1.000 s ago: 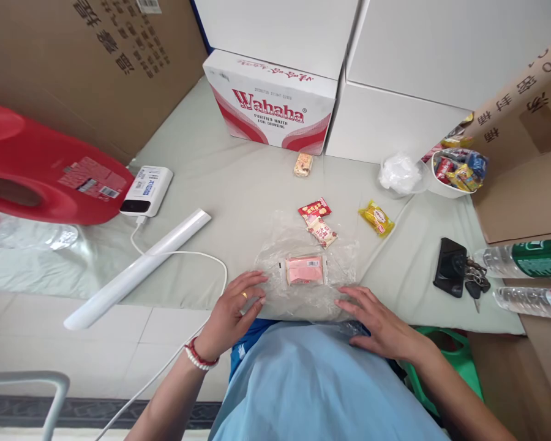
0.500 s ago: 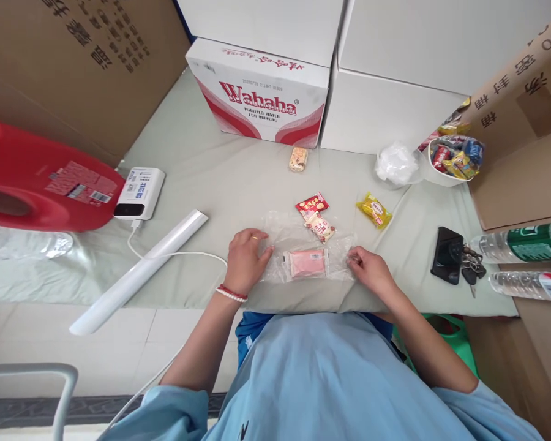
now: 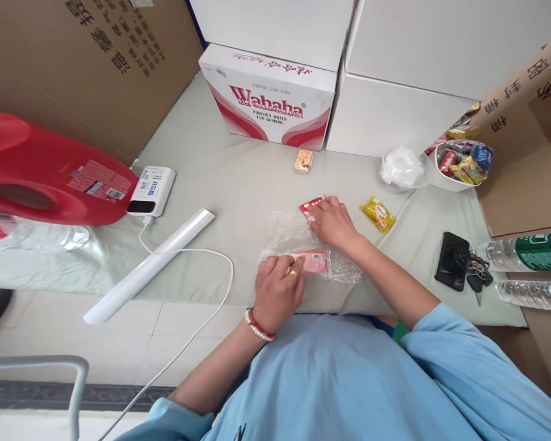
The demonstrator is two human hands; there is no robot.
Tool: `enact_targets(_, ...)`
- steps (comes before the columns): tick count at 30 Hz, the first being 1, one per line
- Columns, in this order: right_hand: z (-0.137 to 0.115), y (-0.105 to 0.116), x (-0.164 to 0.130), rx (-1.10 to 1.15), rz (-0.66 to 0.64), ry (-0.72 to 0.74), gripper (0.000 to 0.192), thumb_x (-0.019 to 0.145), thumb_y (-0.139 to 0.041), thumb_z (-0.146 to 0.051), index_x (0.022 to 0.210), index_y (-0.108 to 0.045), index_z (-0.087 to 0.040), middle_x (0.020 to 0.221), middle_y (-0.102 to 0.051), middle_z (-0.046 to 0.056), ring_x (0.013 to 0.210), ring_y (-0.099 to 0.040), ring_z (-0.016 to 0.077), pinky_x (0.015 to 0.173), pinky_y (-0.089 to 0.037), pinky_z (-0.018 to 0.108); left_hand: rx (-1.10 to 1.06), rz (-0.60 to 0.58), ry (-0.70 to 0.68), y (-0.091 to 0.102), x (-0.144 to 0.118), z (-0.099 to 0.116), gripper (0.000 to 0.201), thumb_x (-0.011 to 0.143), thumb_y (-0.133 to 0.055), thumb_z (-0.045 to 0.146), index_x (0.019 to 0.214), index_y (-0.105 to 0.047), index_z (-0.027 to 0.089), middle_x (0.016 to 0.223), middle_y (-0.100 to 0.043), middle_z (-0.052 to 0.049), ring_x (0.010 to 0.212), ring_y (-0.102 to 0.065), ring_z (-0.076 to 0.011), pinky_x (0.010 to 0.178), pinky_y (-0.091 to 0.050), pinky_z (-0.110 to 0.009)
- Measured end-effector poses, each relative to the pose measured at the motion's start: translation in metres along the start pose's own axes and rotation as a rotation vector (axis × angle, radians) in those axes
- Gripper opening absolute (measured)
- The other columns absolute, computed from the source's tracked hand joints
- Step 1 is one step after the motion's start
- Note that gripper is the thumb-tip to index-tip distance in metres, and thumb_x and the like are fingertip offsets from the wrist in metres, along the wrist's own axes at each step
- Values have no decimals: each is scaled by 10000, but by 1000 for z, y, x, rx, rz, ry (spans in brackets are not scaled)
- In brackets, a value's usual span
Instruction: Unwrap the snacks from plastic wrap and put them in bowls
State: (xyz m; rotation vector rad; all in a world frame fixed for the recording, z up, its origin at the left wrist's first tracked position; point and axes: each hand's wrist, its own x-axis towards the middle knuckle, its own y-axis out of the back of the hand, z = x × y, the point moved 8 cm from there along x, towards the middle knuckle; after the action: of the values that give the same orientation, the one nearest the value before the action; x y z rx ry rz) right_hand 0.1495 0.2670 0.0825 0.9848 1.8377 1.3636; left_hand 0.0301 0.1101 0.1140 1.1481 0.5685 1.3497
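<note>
A pink snack packet (image 3: 316, 262) lies on a crinkled clear plastic bag (image 3: 285, 231) near the table's front edge. My left hand (image 3: 278, 294), with a ring and a red and white bracelet, has its fingers closed at the packet's left end. Farther back, my right hand (image 3: 334, 223) reaches over the bag, its fingers bent and pinching down at a small red snack packet (image 3: 308, 209). The cream packet beside the red one is hidden under this hand. A yellow wrapped snack (image 3: 378, 214) lies to the right of my right hand.
Behind lie a small wrapped biscuit (image 3: 303, 161), a Wahaha carton (image 3: 270, 101) and white boxes. Rightward are a snack tub (image 3: 457, 177), a phone (image 3: 452, 260), keys (image 3: 478, 272) and bottles. Leftward, a white cable (image 3: 211, 251) crosses a white strip (image 3: 151, 264) near a red jug (image 3: 55, 177).
My right hand has left the bag's right edge and moved up and left onto the small snack packets. My left hand has moved right and down to the pink packet's left end.
</note>
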Motion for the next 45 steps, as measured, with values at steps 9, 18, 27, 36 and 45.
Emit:
enact_targets(9,-23,12,6,55,-77,281,228,1019,-486,-191,1007,-712,-169,988,-648,98,1019,-513,242,928,-383,352,209,-183,-41,-43,6,3,248,1046,-452,220,1099,-694,222,814,-641,-86,863,-564,-263,699,-368,-414)
enact_targets(18,-73,-6,-95,-2,-128,453,258,1073,-422,-212,1062,-680,-219,967,-641,58,849,-504,184,626,-259,308,-23,-203,52,-51,2,-11,324,981,-497,170,722,-687,205,753,-673,-97,817,-620,-253,703,-459,-395)
enact_targets(27,-74,-49,-108,37,-203,340,262,1064,-441,-183,1133,-685,-250,1161,-668,53,998,-568,197,652,-323,280,-686,137,739,-10,-27,-117,359,949,-527,458,1046,-747,191,901,-784,-51,865,-714,-202,769,-570,-312)
enact_targets(36,-93,-52,-111,-87,-223,421,294,1059,-455,-209,987,-740,-192,1187,-664,112,1108,-593,273,782,-462,350,-374,-106,551,-39,37,-104,778,863,-622,641,1447,-534,133,1351,-659,-198,1310,-587,-342,1119,-436,-495)
enact_targets(45,-85,-45,-104,112,-263,273,228,1068,-460,-199,1111,-684,-180,1182,-694,97,1116,-616,228,873,-474,331,-337,-366,554,-5,0,-93,177,806,-572,378,797,-653,221,583,-575,37,573,-551,-163,576,-389,-274)
